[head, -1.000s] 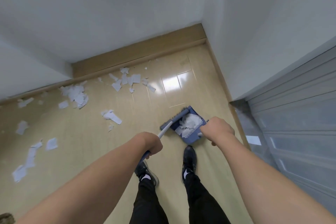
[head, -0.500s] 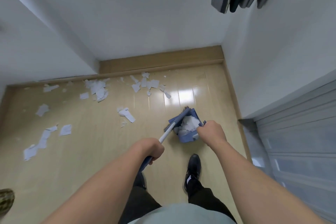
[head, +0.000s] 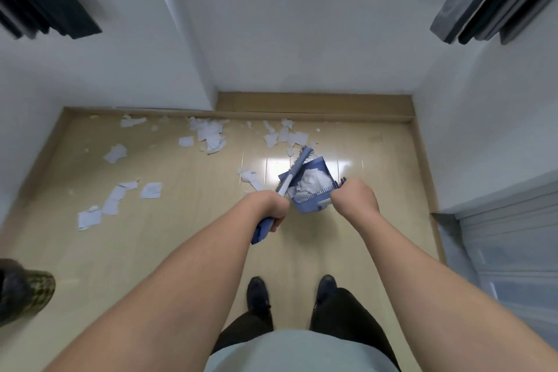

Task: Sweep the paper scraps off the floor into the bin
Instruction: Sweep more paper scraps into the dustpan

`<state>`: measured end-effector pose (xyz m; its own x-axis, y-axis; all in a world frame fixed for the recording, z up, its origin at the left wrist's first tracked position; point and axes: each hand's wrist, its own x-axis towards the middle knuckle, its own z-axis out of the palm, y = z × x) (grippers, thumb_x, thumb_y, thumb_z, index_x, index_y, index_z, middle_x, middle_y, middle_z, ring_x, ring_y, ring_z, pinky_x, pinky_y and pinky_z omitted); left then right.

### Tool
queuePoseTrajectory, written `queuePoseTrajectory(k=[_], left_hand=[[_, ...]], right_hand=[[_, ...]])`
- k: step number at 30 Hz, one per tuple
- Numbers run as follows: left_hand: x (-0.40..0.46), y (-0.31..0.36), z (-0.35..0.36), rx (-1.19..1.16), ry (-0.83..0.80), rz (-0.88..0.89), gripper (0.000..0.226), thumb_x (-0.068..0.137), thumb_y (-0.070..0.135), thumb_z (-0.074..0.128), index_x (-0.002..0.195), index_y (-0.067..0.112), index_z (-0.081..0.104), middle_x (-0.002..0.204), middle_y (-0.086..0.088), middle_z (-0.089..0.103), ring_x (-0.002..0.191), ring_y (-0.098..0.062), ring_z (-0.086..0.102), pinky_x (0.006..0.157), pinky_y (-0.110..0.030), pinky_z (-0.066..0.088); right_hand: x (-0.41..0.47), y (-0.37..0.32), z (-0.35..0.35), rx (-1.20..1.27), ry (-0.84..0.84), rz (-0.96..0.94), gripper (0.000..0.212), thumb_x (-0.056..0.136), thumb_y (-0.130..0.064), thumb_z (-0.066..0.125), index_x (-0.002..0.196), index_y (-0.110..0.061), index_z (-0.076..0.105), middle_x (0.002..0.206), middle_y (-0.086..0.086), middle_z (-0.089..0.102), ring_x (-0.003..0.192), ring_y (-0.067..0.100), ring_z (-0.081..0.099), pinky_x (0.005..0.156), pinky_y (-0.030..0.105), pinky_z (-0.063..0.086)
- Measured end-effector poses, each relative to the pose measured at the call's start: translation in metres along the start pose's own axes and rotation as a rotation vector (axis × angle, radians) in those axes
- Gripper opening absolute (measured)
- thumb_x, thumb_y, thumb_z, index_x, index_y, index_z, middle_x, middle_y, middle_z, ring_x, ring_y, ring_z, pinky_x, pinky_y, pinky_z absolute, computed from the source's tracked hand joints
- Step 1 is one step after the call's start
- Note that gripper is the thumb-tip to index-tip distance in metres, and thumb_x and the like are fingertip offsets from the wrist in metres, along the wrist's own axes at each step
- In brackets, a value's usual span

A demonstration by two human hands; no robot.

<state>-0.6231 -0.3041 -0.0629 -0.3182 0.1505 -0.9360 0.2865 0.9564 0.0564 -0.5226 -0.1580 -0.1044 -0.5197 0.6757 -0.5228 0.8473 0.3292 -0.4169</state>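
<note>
My left hand (head: 269, 208) grips the blue and white handle of a broom (head: 292, 178), whose head lies against the open side of a blue dustpan (head: 317, 167). My right hand (head: 355, 198) grips the dustpan's handle at its near edge. White crumpled paper (head: 311, 185) fills the pan. Several white paper scraps (head: 211, 134) lie scattered on the wooden floor to the left and along the far skirting. No bin is in view.
White walls close the floor in at the far side and right, with a wooden skirting (head: 314, 103). A grey ribbed panel (head: 513, 238) stands at right. Another person's patterned shoe (head: 25, 293) is at the left edge. My own feet (head: 256, 293) stand below the hands.
The view has tilted up and swung left, so more wall and floor show. Both hands keep their grips; broom and dustpan stay together, the pan seeming lifted off the floor.
</note>
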Motion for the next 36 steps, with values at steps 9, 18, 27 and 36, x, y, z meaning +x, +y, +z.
queuePoseTrajectory(k=[9,18,27,36], left_hand=[[-0.031,-0.117,0.009,-0.529,0.075,-0.075,0.014,0.089,0.002,0.034,0.081,0.003,0.046,0.058,-0.007,0.047,0.047,-0.016,0.043,0.052,-0.020,0.039],[-0.036,-0.230,0.005,-0.748,0.155,-0.078,0.051,0.092,0.004,0.034,0.143,0.000,0.039,0.060,-0.006,0.047,0.043,-0.015,0.046,0.035,-0.014,0.037],[-0.044,-0.423,-0.013,-0.867,0.267,-0.017,0.045,0.093,0.003,0.032,0.135,0.000,0.045,0.063,-0.005,0.045,0.044,-0.014,0.040,0.031,-0.010,0.033],[-0.063,-0.540,0.007,-1.017,0.293,-0.074,0.018,0.090,0.003,0.035,0.102,0.007,0.047,0.056,-0.003,0.042,0.035,-0.012,0.039,0.040,-0.014,0.033]], right_hand=[[-0.053,-0.095,0.037,-0.091,-0.080,-0.175,0.009,0.082,-0.009,0.051,0.074,-0.014,0.049,0.087,0.010,0.057,0.079,0.031,0.054,0.063,0.027,0.040],[-0.105,-0.161,0.092,-0.113,-0.040,-0.290,0.009,0.075,-0.005,0.046,0.074,-0.012,0.051,0.069,0.005,0.054,0.054,0.021,0.044,0.047,0.024,0.030],[-0.217,-0.264,0.213,-0.125,0.068,-0.369,0.011,0.077,-0.008,0.046,0.070,-0.017,0.048,0.061,0.001,0.052,0.050,0.020,0.042,0.045,0.023,0.027],[-0.283,-0.321,0.274,-0.130,0.083,-0.474,0.012,0.080,-0.015,0.046,0.069,-0.015,0.051,0.062,0.003,0.054,0.055,0.025,0.046,0.047,0.024,0.030]])
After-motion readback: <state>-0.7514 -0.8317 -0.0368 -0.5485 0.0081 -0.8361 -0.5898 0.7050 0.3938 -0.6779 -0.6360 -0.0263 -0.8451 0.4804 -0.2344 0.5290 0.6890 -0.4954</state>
